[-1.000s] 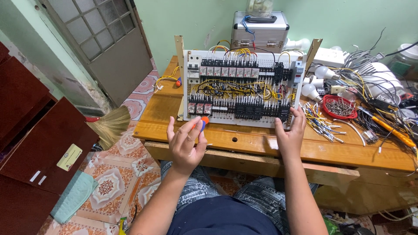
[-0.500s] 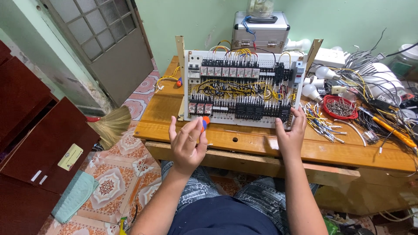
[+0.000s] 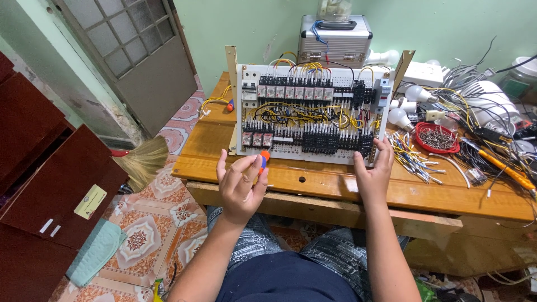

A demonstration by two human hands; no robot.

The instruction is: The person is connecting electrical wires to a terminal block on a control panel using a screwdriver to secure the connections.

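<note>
Two bare hands work at the near edge of the wooden surface (image 3: pixel 335 182). Left hand (image 3: pixel 240 182), fingers loosely closed round an orange-and-blue-handled screwdriver (image 3: pixel 262 161), has barely shifted since the earlier frame. Right hand (image 3: pixel 373 170) still rests with open fingers against the white wired panel of black relays (image 3: pixel 310 120), at its lower right corner. Bare wood lies between them; loose wires (image 3: pixel 411 159) crowd the right.

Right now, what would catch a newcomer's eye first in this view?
The white wiring panel packed with black relays and yellow wires, propped upright on the wooden table. The left hand holds an orange-tipped screwdriver before its lower left corner, while the right hand steadies its lower right edge. Right of it lie loose wires and a red bowl.
</note>
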